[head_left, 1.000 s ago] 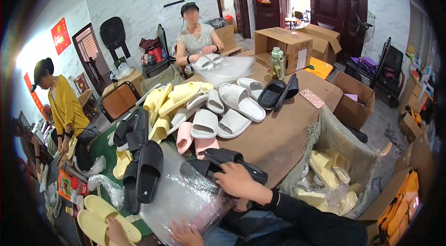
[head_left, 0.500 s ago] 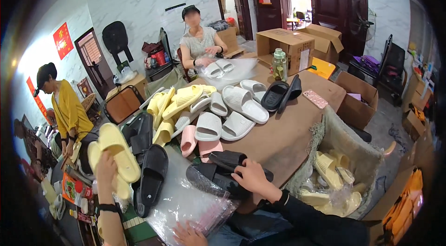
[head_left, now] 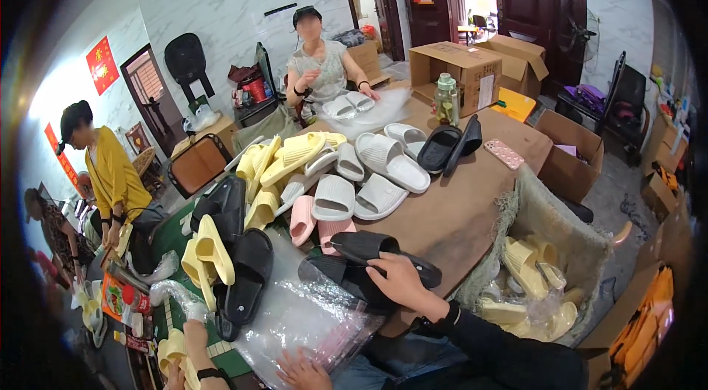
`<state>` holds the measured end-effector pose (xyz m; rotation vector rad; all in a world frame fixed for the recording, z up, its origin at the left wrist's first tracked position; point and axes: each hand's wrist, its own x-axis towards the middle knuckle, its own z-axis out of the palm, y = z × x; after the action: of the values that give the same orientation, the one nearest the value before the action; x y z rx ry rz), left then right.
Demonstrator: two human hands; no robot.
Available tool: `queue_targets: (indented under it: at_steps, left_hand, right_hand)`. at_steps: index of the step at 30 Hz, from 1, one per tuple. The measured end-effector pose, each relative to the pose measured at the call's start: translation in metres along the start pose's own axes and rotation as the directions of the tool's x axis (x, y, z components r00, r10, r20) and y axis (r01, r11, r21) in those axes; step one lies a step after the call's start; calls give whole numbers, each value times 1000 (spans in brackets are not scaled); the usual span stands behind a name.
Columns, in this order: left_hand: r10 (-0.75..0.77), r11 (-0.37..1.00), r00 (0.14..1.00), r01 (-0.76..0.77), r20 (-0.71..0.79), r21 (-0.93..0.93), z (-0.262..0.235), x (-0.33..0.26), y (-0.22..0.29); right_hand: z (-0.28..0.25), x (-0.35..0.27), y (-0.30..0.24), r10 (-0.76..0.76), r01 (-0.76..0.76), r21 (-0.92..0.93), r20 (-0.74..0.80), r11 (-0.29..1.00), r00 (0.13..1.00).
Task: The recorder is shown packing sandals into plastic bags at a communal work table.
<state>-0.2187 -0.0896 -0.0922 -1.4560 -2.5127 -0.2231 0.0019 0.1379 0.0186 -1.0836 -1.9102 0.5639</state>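
Observation:
My right hand grips a black slide slipper from above, fingers bent over its side. Beneath it sits another black slipper, partly hidden by the hand and lying in or under clear film. Fingers spread, my left hand rests on the near edge of a clear plastic bag. Left of the bag lean more black slippers, and against them a pair of pale yellow slippers. Pink slippers and white slippers are piled just beyond.
A co-worker's hands are at lower left, near yellow slippers and crumpled film. Across the table another person handles white slippers. A sack of yellow slippers stands at right; a bottle, phone and cartons lie beyond.
The black slipper under my right hand has shifted slightly right. At left, the co-worker's raised yellow slippers now rest against the black ones, and that hand has dropped lower. My left hand has barely moved.

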Motion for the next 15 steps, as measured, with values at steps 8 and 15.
queue_targets:
  at_steps: [8, 15]
  left_hand:
    - [-40, 999, 999, 40, 36, 6, -6, 2, 7]
    - [-9, 1000, 1000, 9, -13, 13, -1, 1, 6]
  right_hand:
    - [-4, -2, -29, -159, 137, -114, -214, 984, 964]
    - [1, 4, -4, -214, 149, -316, -184, 937, 959]
